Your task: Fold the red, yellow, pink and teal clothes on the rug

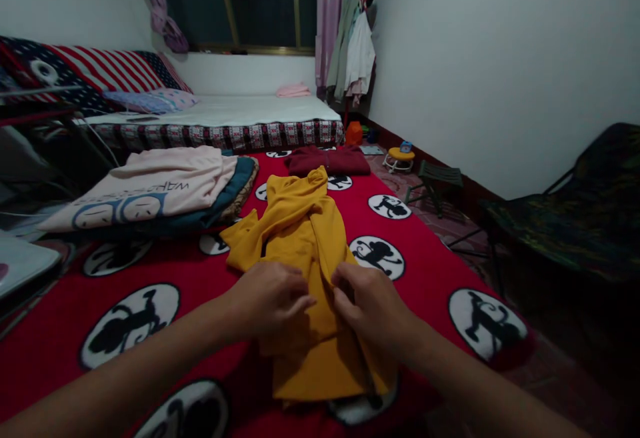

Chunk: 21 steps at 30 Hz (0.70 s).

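A mustard-yellow top (300, 238) lies lengthwise on a red blanket (420, 271) printed with monkeys in white circles. It is partly folded, with creased cloth bunched toward its far end. My right hand (370, 301) pinches a fold along the top's right side between thumb and fingers. Over the middle of the same top is my left hand (270, 297), its fingers curled in and the thumb near them. Whether cloth sits between those left fingers is hidden. The near end of the top is spread flat below both hands.
Folded clothes, a pink printed one (160, 181) uppermost, are stacked at left. A folded maroon garment (327, 160) lies beyond the yellow top. A bed (235, 110) stands under the window. At right are a yellow stool (400, 155), a folding stool (439, 175) and a dark camp chair (575, 218).
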### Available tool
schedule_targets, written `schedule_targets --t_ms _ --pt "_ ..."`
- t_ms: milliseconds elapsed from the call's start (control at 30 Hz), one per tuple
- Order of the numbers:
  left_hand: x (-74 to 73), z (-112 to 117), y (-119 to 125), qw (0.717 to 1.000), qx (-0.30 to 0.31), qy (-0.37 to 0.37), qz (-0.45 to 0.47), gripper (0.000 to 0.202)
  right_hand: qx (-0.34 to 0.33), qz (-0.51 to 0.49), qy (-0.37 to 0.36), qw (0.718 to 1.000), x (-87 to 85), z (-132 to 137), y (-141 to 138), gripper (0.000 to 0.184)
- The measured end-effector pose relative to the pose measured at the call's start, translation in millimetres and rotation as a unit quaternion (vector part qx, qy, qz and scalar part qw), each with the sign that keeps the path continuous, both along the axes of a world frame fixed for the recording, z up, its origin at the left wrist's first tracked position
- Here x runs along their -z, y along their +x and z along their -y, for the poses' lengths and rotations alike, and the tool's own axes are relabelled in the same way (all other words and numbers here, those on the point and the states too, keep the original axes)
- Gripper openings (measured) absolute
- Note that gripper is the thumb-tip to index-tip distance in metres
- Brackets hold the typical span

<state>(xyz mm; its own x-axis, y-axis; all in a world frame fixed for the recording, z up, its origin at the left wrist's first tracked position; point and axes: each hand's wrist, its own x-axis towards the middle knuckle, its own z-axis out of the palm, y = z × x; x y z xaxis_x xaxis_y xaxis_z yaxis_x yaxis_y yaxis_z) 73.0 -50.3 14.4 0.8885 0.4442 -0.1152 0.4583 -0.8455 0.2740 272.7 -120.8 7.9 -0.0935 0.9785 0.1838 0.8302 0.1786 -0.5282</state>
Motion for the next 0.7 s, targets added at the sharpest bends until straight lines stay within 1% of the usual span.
schedule_targets --t_ms 67,100,133,200,267,333,367,433,533,567,633,667,700 --pt "-0.1 -22 6 0.994 -0.050 0.075 0.057 0.024 -0.003 0.014 -0.018 1.000 5.6 3 -1 0.009" --pt "1.4 -35 9 0.986 -0.073 0.118 0.087 0.019 -0.002 0.018 -0.027 0.999 8.8 4 -1 0.009" --pt "3.8 -49 12 0.977 -0.092 0.162 0.108 0.018 0.000 0.018 -0.036 0.999 11.9 5 0 0.009" --pt "11.0 -77 16 0.958 -0.123 0.233 0.112 0.021 0.003 0.013 -0.051 0.999 18.0 7 4 0.011" --pt "19.0 -100 18 0.947 -0.158 0.266 0.085 0.022 0.007 0.001 -0.054 0.999 23.3 8 7 0.012" --pt "23.3 -118 18 0.945 -0.187 0.261 0.063 0.022 0.012 -0.017 -0.053 0.998 26.5 9 11 0.013" --pt "22.6 -126 18 0.945 -0.197 0.253 0.061 0.022 0.015 -0.030 -0.053 0.998 26.8 8 13 0.013" --pt "13.6 -138 16 0.940 -0.214 0.253 0.082 0.023 0.022 -0.067 -0.049 0.996 24.4 7 15 0.013" --pt "-14.3 -157 12 0.911 -0.247 0.297 0.145 0.026 0.037 -0.126 -0.034 0.991 16.8 5 13 0.013" --pt "-23.9 -163 9 0.905 -0.251 0.307 0.153 0.028 0.039 -0.140 -0.032 0.989 14.9 4 11 0.013" --pt "-37.0 -175 6 0.908 -0.240 0.311 0.148 0.030 0.029 -0.151 -0.040 0.987 14.3 3 6 0.012" --pt "-39.4 -179 5 0.914 -0.228 0.306 0.137 0.029 0.017 -0.148 -0.049 0.988 15.3 2 4 0.012" --pt "-38.8 -182 5 0.920 -0.215 0.301 0.127 0.026 0.002 -0.143 -0.060 0.988 16.9 2 2 0.012"
